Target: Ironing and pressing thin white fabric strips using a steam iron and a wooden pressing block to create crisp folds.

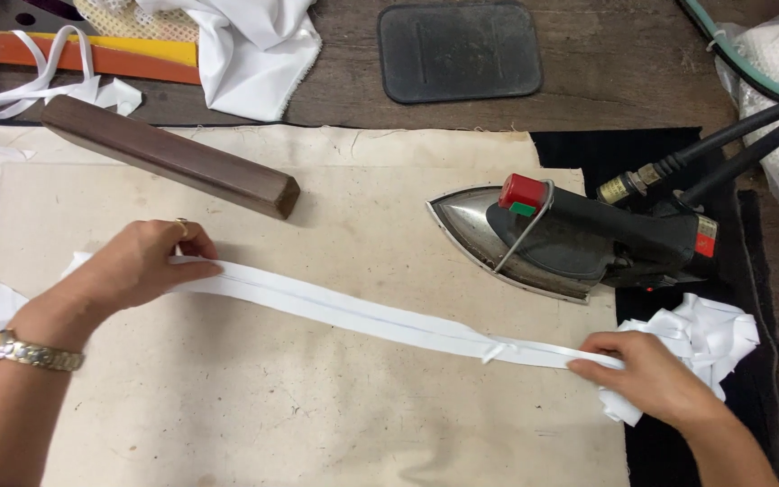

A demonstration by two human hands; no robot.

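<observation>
A long folded white fabric strip (pixel 353 313) lies stretched across the beige pressing cloth (pixel 335 415). My left hand (pixel 142 261), with a ring and a gold wristwatch, pinches the strip's left end. My right hand (pixel 646 374) pinches the strip at its right end, where the rest of the strip bunches into a white pile (pixel 710 334). A steam iron (pixel 570 236) with a black handle and red knob rests flat on the cloth just above the strip, touched by neither hand.
A dark wooden block (pixel 173 155) lies at the upper left. A black rubber pad (pixel 459 50) sits on the wooden table at the top. White cloth (pixel 250 50) and fabric scraps (pixel 11 90) lie at the back. Black hoses (pixel 741 135) run from the iron to the right.
</observation>
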